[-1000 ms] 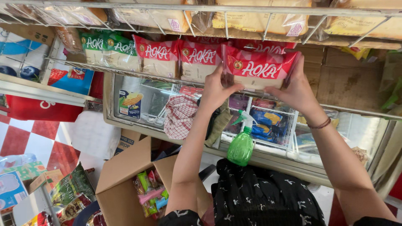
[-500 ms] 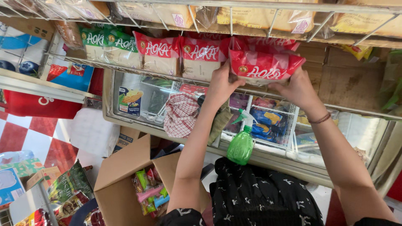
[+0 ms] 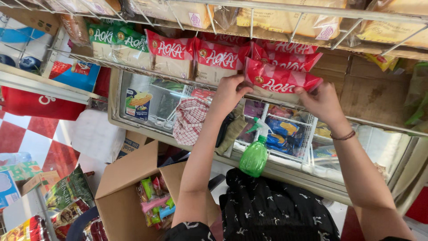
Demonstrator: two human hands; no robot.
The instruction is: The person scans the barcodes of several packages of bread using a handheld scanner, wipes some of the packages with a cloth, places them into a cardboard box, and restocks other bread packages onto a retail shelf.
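Note:
My left hand [image 3: 229, 93] and my right hand [image 3: 322, 103] hold the two ends of a red snack packet [image 3: 281, 79] at the front edge of a wire shelf [image 3: 133, 68]. Behind it, more red packets [image 3: 214, 57] stand in a row on that shelf, with green packets [image 3: 117, 41] to their left. My arms reach up over a glass-topped chest freezer [image 3: 151, 105].
A green spray bottle [image 3: 254, 156] and a checked cloth [image 3: 191, 119] lie on the freezer lid. An open cardboard box [image 3: 129, 187] with colourful snack packs sits below left. Bread bags [image 3: 276, 20] fill the upper wire shelf. Red and white floor tiles lie at left.
Both hands have brought the red packet lower and nearer the shelf's front edge, with another red packet now showing behind it.

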